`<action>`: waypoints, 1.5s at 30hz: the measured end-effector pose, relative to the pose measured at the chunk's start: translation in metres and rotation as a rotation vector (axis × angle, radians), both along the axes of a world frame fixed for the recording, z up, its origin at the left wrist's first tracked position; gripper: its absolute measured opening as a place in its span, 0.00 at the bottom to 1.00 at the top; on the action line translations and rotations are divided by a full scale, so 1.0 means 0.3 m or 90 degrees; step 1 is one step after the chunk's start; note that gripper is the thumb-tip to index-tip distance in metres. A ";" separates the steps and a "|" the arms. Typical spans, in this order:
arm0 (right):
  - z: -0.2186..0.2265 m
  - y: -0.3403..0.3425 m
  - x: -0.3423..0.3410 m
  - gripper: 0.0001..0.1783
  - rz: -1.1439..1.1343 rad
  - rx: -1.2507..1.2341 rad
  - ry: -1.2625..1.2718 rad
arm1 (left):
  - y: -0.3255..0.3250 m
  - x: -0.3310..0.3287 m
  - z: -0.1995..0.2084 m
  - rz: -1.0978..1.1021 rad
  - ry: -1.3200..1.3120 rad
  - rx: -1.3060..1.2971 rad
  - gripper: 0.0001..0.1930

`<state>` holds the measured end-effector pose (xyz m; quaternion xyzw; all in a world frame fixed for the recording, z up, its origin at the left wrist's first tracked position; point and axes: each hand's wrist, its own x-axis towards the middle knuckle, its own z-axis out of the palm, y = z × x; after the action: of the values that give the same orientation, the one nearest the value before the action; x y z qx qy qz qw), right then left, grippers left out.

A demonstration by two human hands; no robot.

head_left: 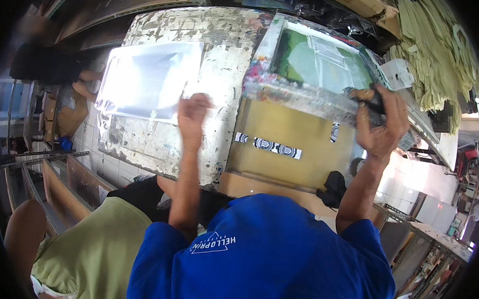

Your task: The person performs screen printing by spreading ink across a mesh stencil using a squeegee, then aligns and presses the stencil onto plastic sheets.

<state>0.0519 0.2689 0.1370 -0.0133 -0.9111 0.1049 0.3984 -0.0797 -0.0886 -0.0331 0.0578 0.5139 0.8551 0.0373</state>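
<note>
My left hand (195,111) is over the white, paint-worn tabletop (223,47), smeared by motion; its fingers look curled, but I cannot tell whether it holds anything. Nearest it is a shiny clear plastic sheet (152,78) on the tabletop. My right hand (381,123) is closed round the near right corner of a screen printing frame (301,95), beside a dark object with a brown part (365,95) whose kind I cannot make out. The frame is paint-stained, with green and pale mesh. It is tilted above a yellowish board (281,120) bearing black-and-white printed strips (277,147).
Another person in a green shirt (99,254) is close at my left, and a second person's arm (87,84) reaches the sheet's far side. Pale green cloth strips (429,47) hang at the right. A black cloth-like bundle (333,189) lies at the board's near edge.
</note>
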 end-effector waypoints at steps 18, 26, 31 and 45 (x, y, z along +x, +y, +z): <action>-0.259 0.128 -0.083 0.19 0.045 -0.181 -0.200 | 0.268 0.367 -0.229 -0.010 0.037 -0.304 0.55; -0.535 0.501 -0.690 0.25 0.099 -0.261 -0.356 | 0.242 0.382 -0.382 0.102 0.210 -0.506 0.56; -0.639 0.572 -0.874 0.27 0.084 -0.238 -0.444 | 0.232 0.388 -0.386 0.116 0.235 -0.547 0.56; -0.372 0.532 -0.293 0.27 -0.119 -0.017 -0.350 | 0.224 0.386 -0.427 0.110 0.187 -0.510 0.56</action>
<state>-0.0359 0.4287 0.0253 -0.1302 -0.9783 0.0719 0.1445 0.0362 -0.0213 -0.1613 0.1167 0.8079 0.5709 -0.0884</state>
